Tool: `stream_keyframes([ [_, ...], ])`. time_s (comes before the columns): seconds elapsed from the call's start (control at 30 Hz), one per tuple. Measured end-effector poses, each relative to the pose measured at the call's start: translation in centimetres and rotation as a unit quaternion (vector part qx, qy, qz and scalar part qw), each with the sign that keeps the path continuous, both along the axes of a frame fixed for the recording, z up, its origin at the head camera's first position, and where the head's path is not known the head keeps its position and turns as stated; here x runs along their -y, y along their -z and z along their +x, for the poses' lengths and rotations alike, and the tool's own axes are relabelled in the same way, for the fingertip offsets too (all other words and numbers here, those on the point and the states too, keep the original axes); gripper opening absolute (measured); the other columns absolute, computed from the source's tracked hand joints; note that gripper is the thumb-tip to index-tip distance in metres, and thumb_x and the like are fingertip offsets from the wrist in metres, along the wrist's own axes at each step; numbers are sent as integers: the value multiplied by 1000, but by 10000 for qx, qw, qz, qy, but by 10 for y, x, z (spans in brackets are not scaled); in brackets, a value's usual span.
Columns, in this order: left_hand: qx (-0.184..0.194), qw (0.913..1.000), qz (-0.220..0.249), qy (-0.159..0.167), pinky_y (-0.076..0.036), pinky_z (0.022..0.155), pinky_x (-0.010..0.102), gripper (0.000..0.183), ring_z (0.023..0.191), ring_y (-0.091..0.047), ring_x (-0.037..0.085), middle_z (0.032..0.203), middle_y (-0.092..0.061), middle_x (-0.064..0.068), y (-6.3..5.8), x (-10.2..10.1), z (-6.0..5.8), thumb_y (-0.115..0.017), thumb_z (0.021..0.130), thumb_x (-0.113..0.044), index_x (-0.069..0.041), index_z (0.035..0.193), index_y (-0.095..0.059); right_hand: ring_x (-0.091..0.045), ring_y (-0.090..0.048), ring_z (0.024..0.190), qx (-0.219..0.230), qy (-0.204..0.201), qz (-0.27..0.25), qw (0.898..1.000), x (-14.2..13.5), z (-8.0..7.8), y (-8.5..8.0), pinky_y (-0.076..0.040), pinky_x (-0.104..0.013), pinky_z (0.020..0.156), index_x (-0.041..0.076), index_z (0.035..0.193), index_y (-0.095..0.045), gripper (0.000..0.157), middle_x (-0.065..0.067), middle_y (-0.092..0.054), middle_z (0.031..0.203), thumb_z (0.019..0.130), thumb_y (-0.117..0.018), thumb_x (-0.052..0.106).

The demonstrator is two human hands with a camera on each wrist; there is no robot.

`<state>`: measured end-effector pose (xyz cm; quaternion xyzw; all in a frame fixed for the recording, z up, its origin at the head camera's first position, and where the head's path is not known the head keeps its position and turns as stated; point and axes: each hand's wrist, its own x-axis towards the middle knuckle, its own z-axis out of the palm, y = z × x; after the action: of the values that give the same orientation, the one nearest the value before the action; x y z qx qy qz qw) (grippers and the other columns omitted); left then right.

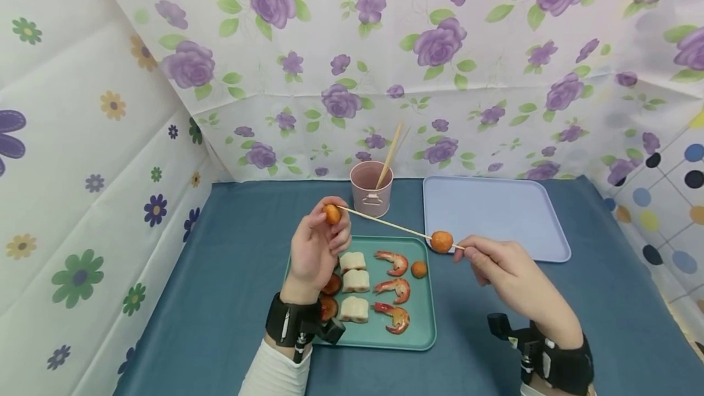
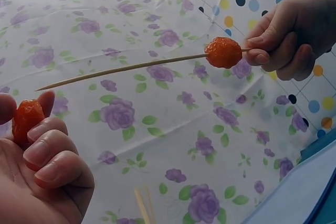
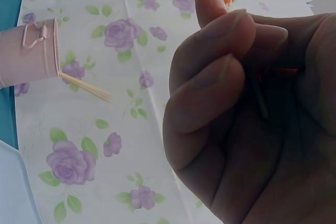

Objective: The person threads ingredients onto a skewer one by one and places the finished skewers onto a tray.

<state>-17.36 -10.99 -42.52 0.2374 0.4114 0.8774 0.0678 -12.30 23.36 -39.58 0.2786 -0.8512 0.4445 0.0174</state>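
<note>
My left hand [image 1: 316, 246] pinches an orange ball [image 2: 27, 121] between thumb and fingertips, palm turned up, above the green tray. My right hand [image 1: 508, 271] grips the blunt end of a thin wooden skewer [image 1: 385, 222] between thumb and forefinger. A second orange ball [image 1: 442, 242] is threaded on that skewer, right beside the right fingertips. The skewer's bare pointed end reaches across to the left hand; in the left wrist view its tip appears just above the pinched ball. In the right wrist view the curled fingers hide most of the skewer.
The green tray [image 1: 385, 340] carries several shrimp [image 1: 395, 291], white pieces [image 1: 354, 281], brown round slices [image 1: 329, 308] and one orange ball [image 1: 419, 269]. Behind it stands a pink bucket [image 1: 370, 197] with wooden skewers [image 1: 390, 154]. A pale blue tray [image 1: 495, 219] lies back right.
</note>
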Motion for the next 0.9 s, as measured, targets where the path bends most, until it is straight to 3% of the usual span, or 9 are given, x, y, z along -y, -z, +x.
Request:
stream_keyframes([
  [0.33,-149,9998,-144,-82,-17,53,34,46,53,-23,13,77,-29,1,-1,3,1,-22,108,-14,-17,119,-66,-8,-51,58,-25,-196,-1,9998,-2,0,0,-47,-28,57,25,110,-71,31,12,-51,69,114,-49,4],
  [0.43,-328,9983,-439,-217,-17,53,35,42,53,-22,15,76,-29,2,-1,5,0,-26,108,-14,-16,120,-66,-8,-50,58,-13,-225,43,9997,-3,0,0,-47,-28,56,26,110,-70,31,13,-51,69,114,-49,4],
  [0.6,-661,9812,-1524,-979,-17,54,38,26,53,-21,19,71,-31,5,-2,9,2,-42,112,-20,-9,126,-61,-7,-45,52,157,-201,173,9995,-4,0,-1,-44,-28,52,27,108,-70,29,14,-48,65,115,-49,7],
  [0.7,-638,9729,-1889,-1171,-20,54,37,26,52,-21,23,68,-32,5,-3,9,3,-51,112,-21,-1,127,-57,-6,-42,48,271,-231,186,9992,-4,1,-1,-42,-27,50,27,108,-70,29,15,-45,63,115,-49,8],
  [0.8,-534,9755,-1809,-1130,-20,52,35,25,50,-22,24,67,-34,4,-5,6,4,-53,113,-20,0,125,-59,-5,-42,48,264,-315,150,9990,-3,1,0,-42,-27,50,26,109,-70,29,16,-44,62,115,-49,7],
  [0.9,-576,9797,-1625,-1023,-19,50,37,21,48,-23,20,67,-35,2,-7,1,6,-53,115,-24,-9,126,-63,-3,-38,48,153,-361,134,9991,0,0,0,-40,-26,50,26,109,-68,29,17,-40,61,115,-48,6],
])
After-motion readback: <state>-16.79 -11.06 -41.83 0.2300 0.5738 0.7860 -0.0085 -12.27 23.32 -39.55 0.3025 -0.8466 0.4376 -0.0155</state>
